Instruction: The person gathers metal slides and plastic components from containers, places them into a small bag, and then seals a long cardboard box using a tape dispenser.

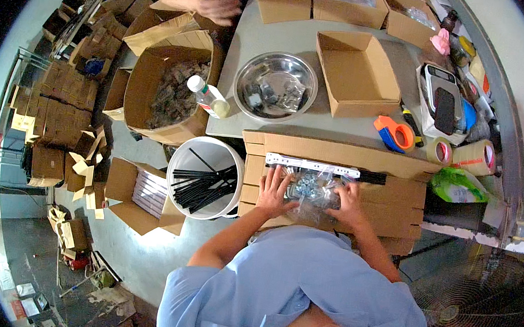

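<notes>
A clear plastic bag of small metal hardware lies between my hands in an open cardboard box. My left hand rests on the bag's left side with its fingers spread. At the right side, my right hand touches the plastic with its fingers apart and its thumb toward the middle. Just beyond the bag runs a white slotted rail, lying crosswise. Black strips stick out past its right end. What lies under the bag is hidden.
A white bucket of black rods stands to the left. Beyond the box sit a steel bowl, a bottle, an empty carton and an orange tape dispenser. Another person's hand shows at the far left; a fan stands lower right.
</notes>
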The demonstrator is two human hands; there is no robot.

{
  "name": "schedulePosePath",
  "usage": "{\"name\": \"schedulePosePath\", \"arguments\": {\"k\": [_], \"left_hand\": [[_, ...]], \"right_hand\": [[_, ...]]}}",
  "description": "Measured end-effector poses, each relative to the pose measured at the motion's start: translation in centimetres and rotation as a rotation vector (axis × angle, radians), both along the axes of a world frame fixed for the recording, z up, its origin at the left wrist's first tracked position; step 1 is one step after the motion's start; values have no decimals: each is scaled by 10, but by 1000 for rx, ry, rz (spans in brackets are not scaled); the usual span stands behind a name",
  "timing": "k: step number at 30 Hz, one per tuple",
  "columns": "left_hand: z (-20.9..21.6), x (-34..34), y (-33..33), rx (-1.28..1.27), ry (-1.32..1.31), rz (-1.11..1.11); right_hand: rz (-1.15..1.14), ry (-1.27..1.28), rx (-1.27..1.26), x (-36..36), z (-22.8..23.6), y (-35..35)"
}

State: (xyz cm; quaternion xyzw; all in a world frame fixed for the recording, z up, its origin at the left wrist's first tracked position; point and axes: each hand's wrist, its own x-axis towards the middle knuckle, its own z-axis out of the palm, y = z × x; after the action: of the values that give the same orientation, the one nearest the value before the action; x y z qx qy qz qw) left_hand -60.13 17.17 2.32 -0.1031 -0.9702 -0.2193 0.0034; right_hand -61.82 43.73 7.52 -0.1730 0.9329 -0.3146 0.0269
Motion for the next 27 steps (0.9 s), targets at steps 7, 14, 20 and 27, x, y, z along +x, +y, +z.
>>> {"name": "schedulePosePath", "arguments": {"k": [7,14,20,27], "left_hand": [[17,12,-10,-25,-156,-135],[-11,40,-25,152,146,-245],[-1,37,-14,38,149,-189],[15,10,-5,-157,83,-218]], "right_hand": [[-192,-182,-151,25,-40,21],[22,-310,-427,-42,6,-38],[-109,374,33,-40,8,-74],[443,528,263,8,-34,-83]]}}
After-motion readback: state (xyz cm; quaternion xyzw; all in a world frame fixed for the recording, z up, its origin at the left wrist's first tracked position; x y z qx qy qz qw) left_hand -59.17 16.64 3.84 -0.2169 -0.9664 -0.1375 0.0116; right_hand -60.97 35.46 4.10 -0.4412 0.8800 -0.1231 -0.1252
